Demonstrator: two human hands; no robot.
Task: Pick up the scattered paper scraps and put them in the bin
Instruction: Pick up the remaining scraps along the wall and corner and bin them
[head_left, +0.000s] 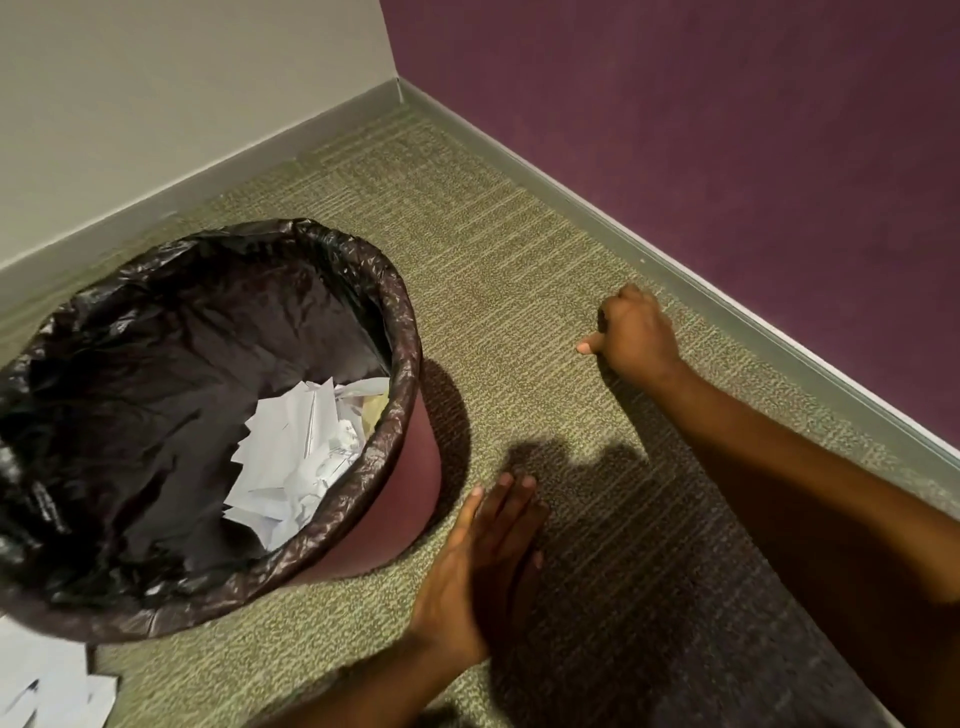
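Carpet (519, 249) runs into a corner where a pale wall (156, 93) meets a purple wall (701, 130), with a grey skirting board (519, 150) along the foot of both. Between the bin and the purple wall the floor is a broad bare strip, and both arms reach out over it.

The bin (410, 499) stands on the left, near the pale wall but apart from it. It is dark red outside, and a black liner (156, 364) is folded over its rim. Paper scraps (296, 457) lie heaped in the bottom, on the side nearest the hands. More paper (47, 680) lies on the carpet at the bottom left corner, just beside the bin's near rim; faint dark marks show on it but nothing can be read. No label or brand shows on the bin or liner.

The left hand (483, 561) is held flat, fingers straight and together, thumb up, just right of the bin's wall and holding nothing. The right hand (634, 332) is out near the purple wall's skirting, curled into a fist with the thumb sticking out toward the bin. Whether anything is inside that fist cannot be told. Shadows of the arms fall dark on the carpet between the hands.
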